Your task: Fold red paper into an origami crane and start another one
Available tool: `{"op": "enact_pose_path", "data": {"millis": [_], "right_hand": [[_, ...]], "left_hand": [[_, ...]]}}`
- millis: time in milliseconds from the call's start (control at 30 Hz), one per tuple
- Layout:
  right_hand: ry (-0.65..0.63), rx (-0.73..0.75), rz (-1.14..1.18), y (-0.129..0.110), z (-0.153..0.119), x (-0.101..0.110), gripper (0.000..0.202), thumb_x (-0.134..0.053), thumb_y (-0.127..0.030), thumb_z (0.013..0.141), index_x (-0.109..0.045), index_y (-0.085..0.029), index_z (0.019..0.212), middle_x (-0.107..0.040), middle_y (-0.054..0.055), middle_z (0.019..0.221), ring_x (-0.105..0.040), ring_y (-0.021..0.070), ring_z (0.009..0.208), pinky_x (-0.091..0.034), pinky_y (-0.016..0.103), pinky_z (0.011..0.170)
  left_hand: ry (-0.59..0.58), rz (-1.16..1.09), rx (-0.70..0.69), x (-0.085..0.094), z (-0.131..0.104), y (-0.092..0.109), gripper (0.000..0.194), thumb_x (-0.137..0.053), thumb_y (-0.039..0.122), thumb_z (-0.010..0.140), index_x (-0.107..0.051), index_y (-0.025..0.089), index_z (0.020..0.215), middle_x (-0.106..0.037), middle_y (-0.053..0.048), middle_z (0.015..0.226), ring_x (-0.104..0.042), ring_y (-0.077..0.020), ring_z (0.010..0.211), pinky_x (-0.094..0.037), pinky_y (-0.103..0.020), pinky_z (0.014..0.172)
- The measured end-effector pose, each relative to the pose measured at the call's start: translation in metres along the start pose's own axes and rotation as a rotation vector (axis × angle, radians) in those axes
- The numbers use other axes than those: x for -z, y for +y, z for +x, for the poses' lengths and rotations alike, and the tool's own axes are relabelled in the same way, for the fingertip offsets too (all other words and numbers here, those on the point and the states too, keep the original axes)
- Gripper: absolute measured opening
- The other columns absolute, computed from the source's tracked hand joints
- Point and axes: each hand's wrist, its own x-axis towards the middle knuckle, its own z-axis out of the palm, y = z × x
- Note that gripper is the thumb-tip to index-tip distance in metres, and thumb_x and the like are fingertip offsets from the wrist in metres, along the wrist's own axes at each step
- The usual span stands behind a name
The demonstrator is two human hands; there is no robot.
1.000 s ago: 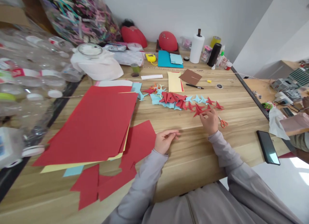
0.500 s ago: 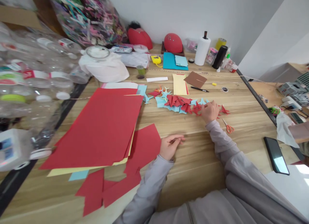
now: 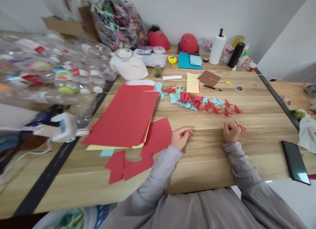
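My left hand [image 3: 182, 138] rests on the table beside a cut red sheet [image 3: 159, 133], its fingers curled together with nothing visible in them. My right hand [image 3: 231, 132] is closed in a fist just left of the orange-handled scissors [image 3: 243, 127]; whatever it may hold is hidden. Beyond both hands lies a row of folded red paper pieces [image 3: 190, 98] with light blue ones [image 3: 217, 101] among them. A stack of large red sheets [image 3: 125, 117] lies left of my left hand, with smaller red offcuts [image 3: 138, 166] in front.
Plastic bottles [image 3: 65, 76] crowd the left side. A phone [image 3: 295, 161] lies at the right. Toward the back are yellow paper [image 3: 193, 82], brown paper [image 3: 209, 78], a black pen [image 3: 212, 88], a tape roll [image 3: 239, 88] and a paper towel roll [image 3: 218, 49].
My right hand has left the folded paper row and come back toward me, beside the scissors, now in a fist. My left hand stays curled near the red sheet. The view has shifted left.
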Motion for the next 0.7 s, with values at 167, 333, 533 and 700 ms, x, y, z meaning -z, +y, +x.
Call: {"op": "enact_pose_path", "data": {"millis": [167,333,533,700], "right_hand": [[-0.110,0.103,0.023,-0.005,0.000,-0.003,0.047,-0.049,-0.031,0.082,-0.022,-0.023,0.044,-0.023,-0.006,0.041,-0.025,0.0080,0.041,-0.024,0.026,0.046],[-0.149,0.113,0.040,-0.005,0.000,-0.003,0.047,-0.049,-0.033,0.082,-0.023,-0.022,0.044,-0.024,-0.005,0.041,-0.025,0.0081,0.041,-0.023,0.026,0.046],[-0.195,0.122,0.052,-0.003,0.001,-0.005,0.047,-0.047,-0.035,0.082,-0.023,-0.022,0.044,-0.024,-0.006,0.041,-0.024,0.0081,0.041,-0.022,0.026,0.046],[-0.183,0.132,0.057,-0.003,0.000,-0.003,0.048,-0.047,-0.035,0.083,-0.023,-0.022,0.044,-0.025,-0.005,0.041,-0.025,0.0085,0.042,-0.022,0.026,0.046]], "left_hand": [[-0.156,0.672,-0.159,0.024,-0.008,0.019,0.024,-0.060,0.018,0.073,-0.072,0.016,0.094,-0.073,-0.012,0.095,-0.067,-0.0215,0.079,-0.053,-0.036,0.077],[-0.243,1.339,-0.111,0.057,-0.019,0.037,0.032,-0.070,0.025,0.063,-0.072,0.013,0.092,-0.068,-0.019,0.101,-0.063,-0.0353,0.094,-0.050,-0.043,0.079],[-0.293,1.436,-0.128,0.057,-0.015,0.037,0.023,-0.053,0.012,0.070,-0.074,0.010,0.081,-0.069,-0.022,0.089,-0.066,-0.0353,0.087,-0.047,-0.043,0.075],[-0.185,1.414,-0.075,0.064,-0.017,0.049,0.024,-0.048,0.015,0.076,-0.071,0.012,0.073,-0.071,-0.021,0.083,-0.067,-0.0310,0.076,-0.046,-0.037,0.065]]}}
